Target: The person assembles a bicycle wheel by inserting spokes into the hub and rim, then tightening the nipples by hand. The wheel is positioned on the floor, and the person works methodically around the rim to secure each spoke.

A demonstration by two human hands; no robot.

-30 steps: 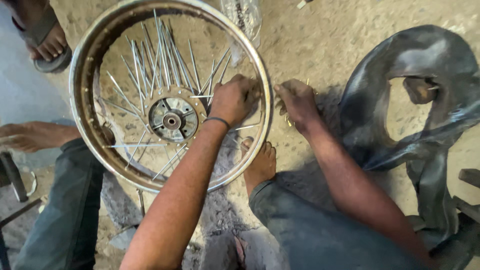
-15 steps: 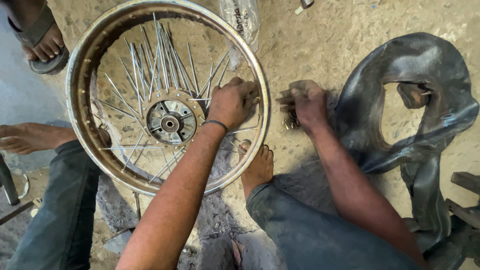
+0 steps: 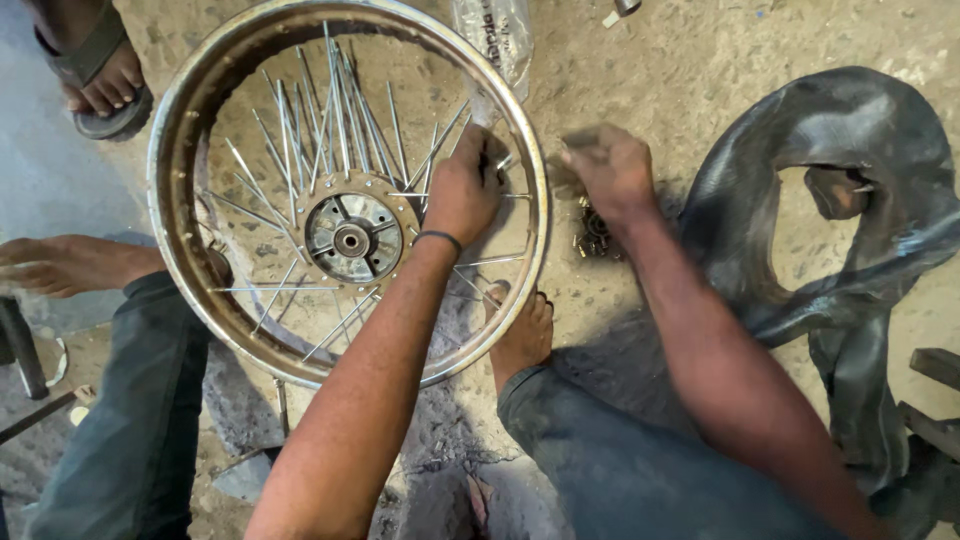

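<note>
A rusty spoked wheel rim (image 3: 535,215) lies flat on the dirt floor, its hub (image 3: 352,238) left of centre. My left hand (image 3: 462,192) reaches inside the rim at its right side, with the fingers closed on a loose spoke (image 3: 512,195) near the rim wall. My right hand (image 3: 610,172) hovers just outside the rim, fingers pinched on a small dark piece that is blurred. Right below that hand a little heap of metal spoke nipples (image 3: 592,235) sits on the ground. My bare foot (image 3: 522,335) rests against the rim's lower right.
A black inner tube (image 3: 860,130) lies crumpled at the right. Another person's sandalled foot (image 3: 100,70) stands at the top left. A clear plastic bag (image 3: 495,35) lies beyond the rim. My other bare foot (image 3: 65,265) is at the left.
My right hand has lifted off the heap of nipples and moved up, pinched shut. My left hand has stayed on the spoke at the rim's right side.
</note>
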